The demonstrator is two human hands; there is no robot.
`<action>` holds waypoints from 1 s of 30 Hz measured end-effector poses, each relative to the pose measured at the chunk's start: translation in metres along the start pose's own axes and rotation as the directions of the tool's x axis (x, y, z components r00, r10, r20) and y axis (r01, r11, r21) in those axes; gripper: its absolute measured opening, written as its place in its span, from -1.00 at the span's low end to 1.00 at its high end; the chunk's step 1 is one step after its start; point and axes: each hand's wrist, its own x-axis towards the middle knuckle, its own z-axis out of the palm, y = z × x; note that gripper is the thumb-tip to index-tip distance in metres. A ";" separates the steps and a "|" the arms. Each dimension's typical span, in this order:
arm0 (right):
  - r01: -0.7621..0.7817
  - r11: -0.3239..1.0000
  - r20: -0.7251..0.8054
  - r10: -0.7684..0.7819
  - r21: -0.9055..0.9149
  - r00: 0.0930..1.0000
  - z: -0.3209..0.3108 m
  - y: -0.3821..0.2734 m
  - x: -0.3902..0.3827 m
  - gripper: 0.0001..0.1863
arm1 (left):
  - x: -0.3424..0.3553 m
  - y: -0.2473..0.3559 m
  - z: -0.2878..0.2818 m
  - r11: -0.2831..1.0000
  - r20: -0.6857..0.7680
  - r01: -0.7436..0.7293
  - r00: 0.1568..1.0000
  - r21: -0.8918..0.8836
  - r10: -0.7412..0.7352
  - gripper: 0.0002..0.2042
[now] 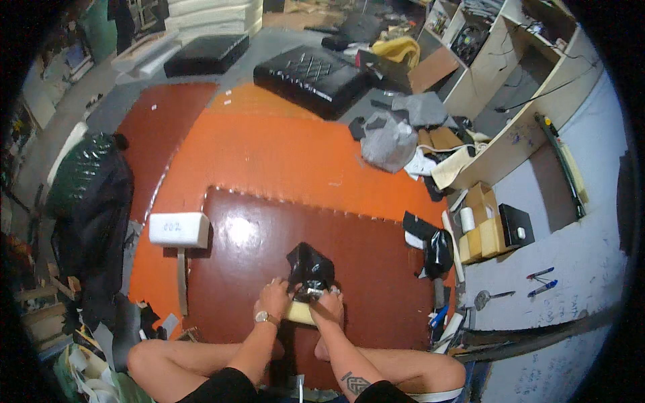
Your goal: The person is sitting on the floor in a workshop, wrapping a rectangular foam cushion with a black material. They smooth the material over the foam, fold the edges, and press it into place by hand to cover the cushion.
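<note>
My left hand (273,297), wrist watch below it, has its fingers curled on the left edge of a glossy black sheet piece (308,262) over a cream foam block (299,314). My right hand (328,305) is closed on the lower right part of the same black piece, at the block's right end. The black piece sticks up beyond both hands, crumpled at its lower part. Both hands are low in the middle, between my crossed legs, over the maroon board (248,255); some fingertips are hidden by the material.
A white block (178,228) lies left on a narrow strip. A dark bundle (94,201) lines the left side. Black cushions (309,80) lie at the back. Grey bags (388,141), black scraps (437,248) and wooden shelving (494,107) stand or lie right, with pens (541,285) on the pale surface.
</note>
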 end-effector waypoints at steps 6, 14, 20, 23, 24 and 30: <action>0.003 0.981 0.197 -0.042 0.193 0.979 -0.084 -0.025 -0.005 -0.26 | -0.007 -0.018 -0.026 0.928 0.150 0.132 0.985 -0.349 -0.084 -0.38; 0.487 0.716 0.027 -0.575 0.500 0.818 -0.165 -0.069 -0.053 -0.73 | -0.056 -0.040 -0.196 0.535 0.063 0.267 0.928 -0.801 -0.368 -0.54; 0.781 0.465 -0.270 -0.757 0.417 0.595 -0.130 -0.077 -0.035 -0.58 | -0.182 -0.054 -0.325 0.437 -0.238 -0.065 0.905 -0.897 -0.354 -0.67; 0.761 0.629 -0.281 -0.711 0.158 0.645 -0.082 -0.066 -0.059 -0.59 | -0.237 -0.095 -0.337 0.443 -0.304 -0.079 0.832 -0.893 -0.464 -0.69; 0.748 0.637 -0.098 -0.745 0.189 0.660 -0.082 -0.067 -0.065 -0.58 | -0.247 -0.130 -0.331 0.450 -0.326 -0.079 0.799 -0.890 -0.505 -0.70; 0.542 0.765 -0.021 -0.572 0.349 0.820 -0.194 0.039 -0.104 -0.56 | -0.301 -0.179 -0.314 0.428 -0.315 0.021 0.645 -0.904 -0.697 -0.69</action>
